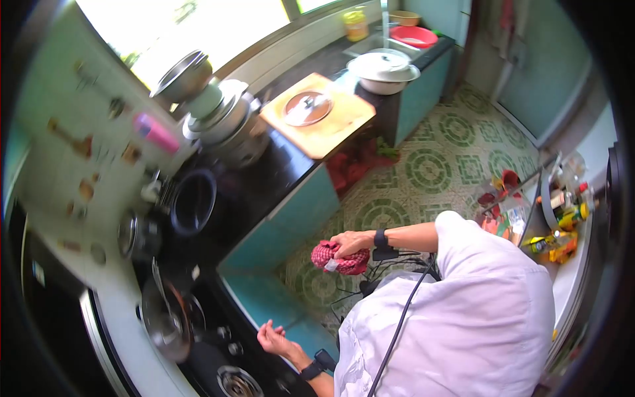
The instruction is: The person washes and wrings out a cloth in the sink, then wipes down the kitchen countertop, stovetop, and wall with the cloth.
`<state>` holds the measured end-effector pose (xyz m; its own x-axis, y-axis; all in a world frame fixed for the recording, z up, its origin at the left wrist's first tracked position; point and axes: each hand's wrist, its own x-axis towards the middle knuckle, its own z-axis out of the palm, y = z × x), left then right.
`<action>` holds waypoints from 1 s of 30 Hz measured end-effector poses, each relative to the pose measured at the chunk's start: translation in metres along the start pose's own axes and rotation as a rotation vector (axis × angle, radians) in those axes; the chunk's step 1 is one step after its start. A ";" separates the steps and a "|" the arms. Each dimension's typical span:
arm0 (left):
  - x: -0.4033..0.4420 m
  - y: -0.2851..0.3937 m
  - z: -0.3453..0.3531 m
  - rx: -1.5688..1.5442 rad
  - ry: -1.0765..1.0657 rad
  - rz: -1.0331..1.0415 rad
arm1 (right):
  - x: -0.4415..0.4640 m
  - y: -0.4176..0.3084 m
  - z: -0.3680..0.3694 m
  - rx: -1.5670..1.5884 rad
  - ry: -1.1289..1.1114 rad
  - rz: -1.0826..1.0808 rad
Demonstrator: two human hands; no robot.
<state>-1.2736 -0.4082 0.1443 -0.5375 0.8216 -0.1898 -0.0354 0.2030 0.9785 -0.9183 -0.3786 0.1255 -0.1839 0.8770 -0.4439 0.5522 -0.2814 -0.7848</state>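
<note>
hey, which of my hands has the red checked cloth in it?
Your right hand: its fingers grip the red checked cloth, while nothing shows in your left hand.

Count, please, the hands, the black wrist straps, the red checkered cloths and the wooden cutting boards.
Hands (left, right): 2
Black wrist straps (left, right): 2
Red checkered cloth: 1
Wooden cutting board: 1
Total: 6

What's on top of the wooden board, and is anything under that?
A round lid with a knob lies on the board. Bare wood shows around it; whatever the lid covers can't be made out.
</note>
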 end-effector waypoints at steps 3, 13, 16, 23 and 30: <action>0.011 0.019 0.133 0.010 -0.397 0.055 | -0.027 0.067 -0.066 0.222 0.281 0.104; -0.128 0.020 0.486 0.086 -1.319 0.041 | -0.178 0.231 -0.273 0.951 1.052 0.133; -0.191 0.002 0.586 0.038 -1.511 -0.010 | -0.212 0.240 -0.358 1.030 1.142 0.155; -0.361 0.031 0.772 0.013 -1.774 -0.270 | -0.220 0.331 -0.546 1.161 1.251 0.104; -0.439 0.039 0.945 -0.306 -1.621 -0.722 | -0.167 0.359 -0.718 1.020 0.963 -0.066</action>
<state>-0.2425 -0.2576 0.1904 0.9195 0.3122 -0.2387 -0.1037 0.7786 0.6189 -0.1055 -0.3468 0.2285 0.6655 0.7018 -0.2541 -0.3378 -0.0204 -0.9410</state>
